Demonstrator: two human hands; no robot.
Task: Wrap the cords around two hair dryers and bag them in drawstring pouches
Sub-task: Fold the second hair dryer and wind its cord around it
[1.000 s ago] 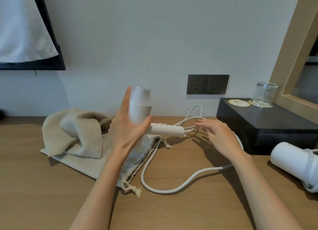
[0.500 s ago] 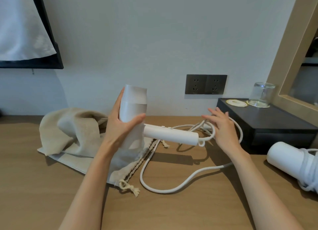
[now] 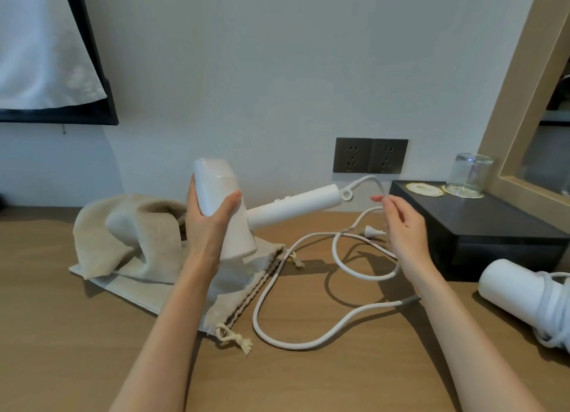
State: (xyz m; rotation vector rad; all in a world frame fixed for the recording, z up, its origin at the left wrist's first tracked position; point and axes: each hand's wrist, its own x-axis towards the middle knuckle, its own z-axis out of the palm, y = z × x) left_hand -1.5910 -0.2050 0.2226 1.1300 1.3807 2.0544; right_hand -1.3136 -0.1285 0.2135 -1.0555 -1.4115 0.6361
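L hand (image 3: 209, 223) clamped round white dryer (image 3: 228, 208) barrel, handle out to the right; R hand (image 3: 404, 226) pinching cord (image 3: 308, 343) nr handle end, rest looped on desk (image 3: 92, 350)

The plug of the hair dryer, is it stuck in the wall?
No, the plug lies loose on the desk, below the empty wall sockets.

Soft even light, edges warped

You're looking at a white hair dryer (image 3: 229, 214) with white cord (image 3: 308, 340), beige drawstring pouches (image 3: 138, 242), a brown wood-grain desk (image 3: 61, 350), a black box (image 3: 481, 226), dark grey sockets (image 3: 370, 155).
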